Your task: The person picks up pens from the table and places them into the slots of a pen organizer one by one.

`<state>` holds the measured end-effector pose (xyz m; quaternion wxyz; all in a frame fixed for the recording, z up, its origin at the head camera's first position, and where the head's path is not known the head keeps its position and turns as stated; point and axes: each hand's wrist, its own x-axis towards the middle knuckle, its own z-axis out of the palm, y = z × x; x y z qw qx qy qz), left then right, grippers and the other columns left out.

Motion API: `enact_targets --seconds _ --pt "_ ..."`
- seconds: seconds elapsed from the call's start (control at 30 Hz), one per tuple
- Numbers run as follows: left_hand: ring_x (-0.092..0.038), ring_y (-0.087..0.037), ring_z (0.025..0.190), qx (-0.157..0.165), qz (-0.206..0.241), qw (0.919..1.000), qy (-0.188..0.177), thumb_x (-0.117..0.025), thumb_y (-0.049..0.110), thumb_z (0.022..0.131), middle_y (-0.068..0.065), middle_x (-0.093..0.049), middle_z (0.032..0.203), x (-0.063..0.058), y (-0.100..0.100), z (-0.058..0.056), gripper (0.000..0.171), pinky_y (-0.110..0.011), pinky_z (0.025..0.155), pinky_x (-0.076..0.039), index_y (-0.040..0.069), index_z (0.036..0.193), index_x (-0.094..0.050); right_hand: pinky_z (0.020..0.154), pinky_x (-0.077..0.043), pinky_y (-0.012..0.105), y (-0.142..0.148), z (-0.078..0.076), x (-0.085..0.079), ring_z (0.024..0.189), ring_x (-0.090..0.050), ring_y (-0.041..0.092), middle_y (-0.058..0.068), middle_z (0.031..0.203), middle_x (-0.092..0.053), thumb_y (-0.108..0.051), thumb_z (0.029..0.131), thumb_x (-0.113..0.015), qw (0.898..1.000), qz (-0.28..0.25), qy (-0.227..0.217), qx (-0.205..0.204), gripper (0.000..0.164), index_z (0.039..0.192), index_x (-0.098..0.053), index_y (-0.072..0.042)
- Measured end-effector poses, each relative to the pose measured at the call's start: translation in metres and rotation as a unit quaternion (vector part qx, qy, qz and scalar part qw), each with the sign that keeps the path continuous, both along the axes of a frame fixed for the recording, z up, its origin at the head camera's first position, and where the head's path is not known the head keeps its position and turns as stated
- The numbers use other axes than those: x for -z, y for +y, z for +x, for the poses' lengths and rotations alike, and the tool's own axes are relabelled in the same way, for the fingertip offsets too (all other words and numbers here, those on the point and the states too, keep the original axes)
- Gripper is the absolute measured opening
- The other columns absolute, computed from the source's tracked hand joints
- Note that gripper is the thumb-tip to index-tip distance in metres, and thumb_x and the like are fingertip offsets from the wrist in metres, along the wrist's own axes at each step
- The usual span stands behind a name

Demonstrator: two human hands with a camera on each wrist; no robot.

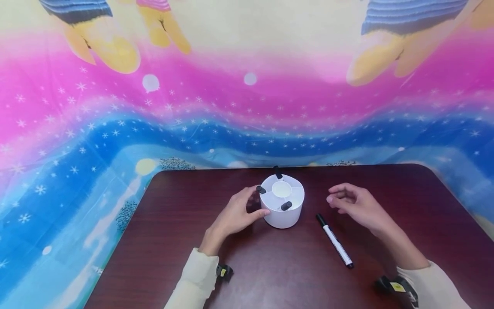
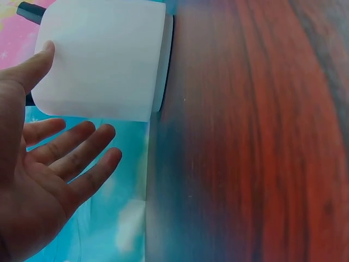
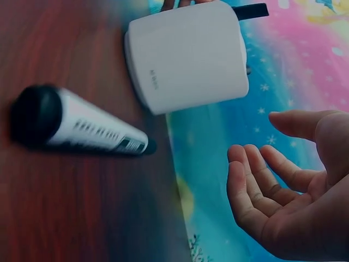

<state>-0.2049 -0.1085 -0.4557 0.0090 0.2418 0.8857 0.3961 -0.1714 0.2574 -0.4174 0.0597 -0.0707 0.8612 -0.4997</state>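
A round white desk organizer [image 1: 283,217] with divided compartments stands upright on the dark wooden table. Three black marker-like ends [image 1: 286,206] stick up over its rim; whatever is below them is hidden inside. My left hand [image 1: 238,210] is at the organizer's left side, thumb tip right at its front wall. In the left wrist view, the other fingers [image 2: 90,142] are spread and relaxed beside it. My right hand [image 1: 360,208] hovers to the right, loosely bent and holding nothing. Nearest to it lies a white marker [image 1: 335,241] with a black cap pointing away from me.
The reddish-brown table [image 1: 162,257] has rounded far corners. Right behind it hangs a colourful printed cloth [image 1: 231,103] with snowflakes, which also runs along the left side. A black wrist camera [image 1: 395,286] is strapped at the right sleeve, another [image 1: 224,272] at the left.
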Motion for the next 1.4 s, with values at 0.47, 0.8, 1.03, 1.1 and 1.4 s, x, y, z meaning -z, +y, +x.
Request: enact_targets --seconds 0.47,0.8,1.03,1.1,1.4 --pt "-0.071 -0.023 0.121 -0.006 -0.001 0.9999 -0.008 -0.083 0.048 0.094 -0.007 -0.068 0.139 0.0 0.0 0.0 0.076 -0.041 0.105 -0.06 0.014 0.155 -0.053 0.082 -0.065 0.033 0.012 0.01 0.013 0.099 -0.075 0.003 0.024 0.125 -0.072 -0.024 0.106 -0.07 1.0 0.006 -0.005 -0.011 0.046 0.14 -0.059 0.004" --pt "-0.072 -0.021 0.119 0.001 0.011 0.9999 -0.008 -0.083 0.045 0.094 -0.007 -0.067 0.141 -0.002 0.0 0.002 0.078 -0.041 0.104 -0.06 0.014 0.158 -0.05 0.082 -0.065 0.033 0.008 0.012 0.016 0.102 -0.077 0.014 0.023 0.124 -0.073 -0.024 0.105 -0.071 1.0 0.002 -0.017 -0.015 0.047 0.14 -0.059 0.005" --pt "-0.071 -0.021 0.12 0.002 0.01 0.9999 -0.01 -0.083 0.045 0.094 -0.007 -0.066 0.144 -0.001 0.001 0.001 0.079 -0.041 0.105 -0.06 0.016 0.159 -0.049 0.083 -0.065 0.033 0.006 0.014 0.022 0.107 -0.077 0.023 0.021 0.125 -0.072 -0.027 0.106 -0.071 0.999 0.008 -0.04 -0.017 0.05 0.142 -0.058 0.005" --pt "-0.071 -0.021 0.119 0.002 0.009 0.9999 -0.009 -0.083 0.044 0.094 -0.007 -0.066 0.143 0.0 0.001 0.001 0.079 -0.041 0.105 -0.06 0.016 0.159 -0.049 0.084 -0.065 0.033 0.007 0.015 0.024 0.107 -0.077 0.024 0.02 0.124 -0.072 -0.028 0.105 -0.072 0.999 0.013 -0.048 -0.019 0.051 0.142 -0.058 0.004" --pt "-0.071 -0.022 0.118 0.0 0.007 1.0 -0.007 -0.084 0.043 0.094 -0.007 -0.066 0.142 0.0 0.002 0.0 0.078 -0.041 0.104 -0.06 0.018 0.159 -0.049 0.076 -0.064 0.034 0.005 0.019 0.032 0.1 -0.076 0.02 0.017 0.121 -0.075 -0.026 0.103 -0.074 0.995 0.038 -0.078 -0.042 0.05 0.14 -0.061 0.006"
